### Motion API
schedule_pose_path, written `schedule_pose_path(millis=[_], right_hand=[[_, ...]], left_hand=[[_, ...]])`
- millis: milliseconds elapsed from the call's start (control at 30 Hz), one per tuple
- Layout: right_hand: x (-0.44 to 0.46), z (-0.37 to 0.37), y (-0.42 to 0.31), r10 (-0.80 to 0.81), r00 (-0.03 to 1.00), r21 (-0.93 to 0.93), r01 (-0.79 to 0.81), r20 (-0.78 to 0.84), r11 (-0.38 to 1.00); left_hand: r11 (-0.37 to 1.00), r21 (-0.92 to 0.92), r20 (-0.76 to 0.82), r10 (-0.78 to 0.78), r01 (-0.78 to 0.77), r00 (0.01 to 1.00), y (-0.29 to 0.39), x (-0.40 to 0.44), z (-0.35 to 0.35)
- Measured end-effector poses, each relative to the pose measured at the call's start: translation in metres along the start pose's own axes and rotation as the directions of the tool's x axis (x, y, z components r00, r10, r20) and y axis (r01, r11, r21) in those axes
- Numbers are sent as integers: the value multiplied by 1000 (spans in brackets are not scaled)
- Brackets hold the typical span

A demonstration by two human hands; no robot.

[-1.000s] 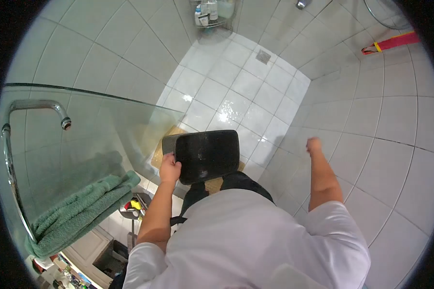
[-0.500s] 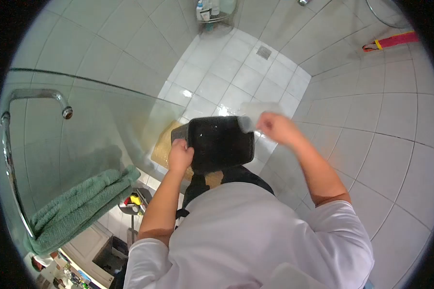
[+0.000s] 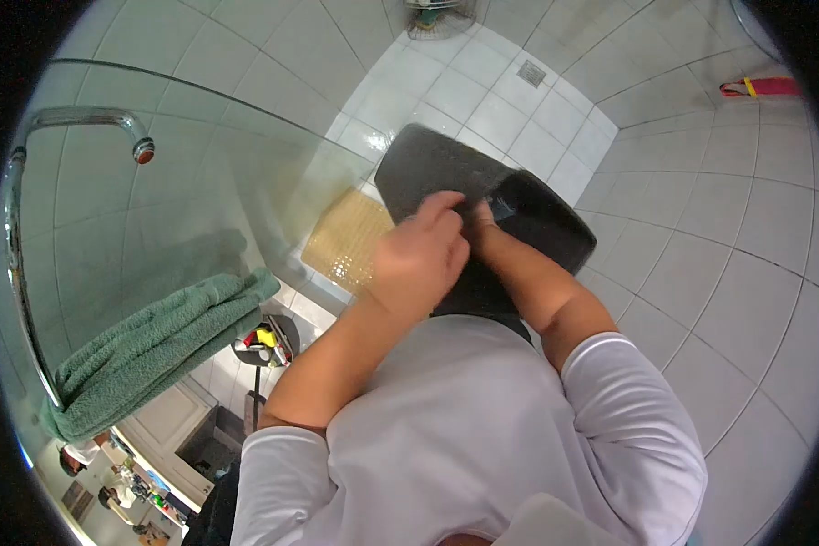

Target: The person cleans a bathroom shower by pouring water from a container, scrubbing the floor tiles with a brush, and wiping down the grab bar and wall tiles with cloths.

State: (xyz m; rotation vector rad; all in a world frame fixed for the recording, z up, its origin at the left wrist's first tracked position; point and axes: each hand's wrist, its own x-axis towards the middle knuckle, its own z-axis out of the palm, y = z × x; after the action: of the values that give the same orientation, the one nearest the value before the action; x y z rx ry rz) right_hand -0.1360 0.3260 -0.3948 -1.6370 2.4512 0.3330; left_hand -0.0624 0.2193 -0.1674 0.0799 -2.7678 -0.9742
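A black bin (image 3: 441, 164) is tipped on its side in front of my body, its opening turned to the right. Over the bin's near side is my left hand (image 3: 423, 250), with fingers apart and slightly curled, holding nothing. My right hand (image 3: 485, 217) reaches to the rim of the opening, beside a small pale, translucent piece (image 3: 500, 209). Its fingers are partly hidden by the bin, and I cannot make out whether they grip anything.
A glass panel (image 3: 246, 182) with a chrome handle and green towel (image 3: 164, 350) stands at the left. A tan mat (image 3: 346, 241) lies beside the bin. A drain (image 3: 530, 73) is in the tiled floor; a corner rack (image 3: 437, 7) is at the top.
The bin has turned from upright to tipped, with its opening rightward. My left hand has come off its rim and moved right; my right hand has moved in to the opening.
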Motion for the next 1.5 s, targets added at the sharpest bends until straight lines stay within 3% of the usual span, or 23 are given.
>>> schedule_pose_path(millis=[133,200,233,267,300,333,367,400,433,500,567,633,767,900,967,1067,1100,1133,1200,1333,1367,1433,1500], right_hand=[[5,35,-2,98,994,333,-77,-45,940],[11,57,3,247,969,733,-176,11,657],[19,77,8,340,931,953,-215,134,211],[29,110,11,324,888,880,-159,325,-448],[34,123,14,274,854,644,-90,443,-759],[26,97,19,278,855,647,-85,438,-758],[6,44,22,426,879,932,-54,216,-359],[-11,10,16,454,890,992,-9,-48,123],[-21,7,9,492,870,993,90,-44,-71],[-50,-20,7,483,868,948,52,113,-314],[-81,-47,6,501,844,816,145,193,-559],[-116,-65,10,529,830,746,236,180,-623],[-181,-65,12,592,761,776,195,267,-600],[-195,-41,19,593,741,782,152,314,-604],[-183,-26,25,633,652,859,-55,417,-509],[-108,-23,58,651,631,892,-158,421,-423],[-77,-34,70,692,648,946,-174,319,-274],[-49,-55,83,680,666,950,-173,306,-258],[1,-77,107,738,565,929,-214,369,-301],[41,-148,133,837,526,951,154,149,-266],[43,-158,139,838,525,952,154,147,-264],[43,-175,148,828,560,777,518,8,-358],[30,-187,153,826,563,724,581,-29,-370]], left_hand=[[966,73,47,246,-249,968,20,-2,-7],[968,79,60,233,-238,971,20,0,-7],[965,80,56,244,-248,968,16,1,-6],[978,84,18,192,-193,981,9,1,-5],[987,85,-18,135,-133,991,2,0,-4],[987,87,-20,140,-138,990,-5,-1,-3],[998,54,-14,27,-26,1000,-14,-2,-2],[996,21,-1,-89,89,996,-21,-3,-3],[985,-21,34,-169,170,985,-27,-3,-6],[981,8,14,-192,192,981,-50,-10,3],[949,37,34,-315,314,949,-74,-21,17],[925,49,40,-379,377,924,-96,-36,30],[840,126,136,-542,528,829,-126,-53,40],[790,142,65,-609,597,791,-144,-67,46],[749,133,35,-658,649,753,-148,-75,47],[721,123,-20,-685,682,728,-156,-86,50],[716,123,-24,-690,687,723,-156,-86,49],[708,140,-16,-697,692,716,-157,-88,48],[703,158,-14,-700,693,714,-160,-87,45],[702,109,-65,-702,704,710,-163,-85,43],[684,73,-72,-722,726,688,-162,-85,42],[688,55,-87,-719,724,690,-161,-85,43],[692,38,-102,-715,721,691,-163,-87,45]])
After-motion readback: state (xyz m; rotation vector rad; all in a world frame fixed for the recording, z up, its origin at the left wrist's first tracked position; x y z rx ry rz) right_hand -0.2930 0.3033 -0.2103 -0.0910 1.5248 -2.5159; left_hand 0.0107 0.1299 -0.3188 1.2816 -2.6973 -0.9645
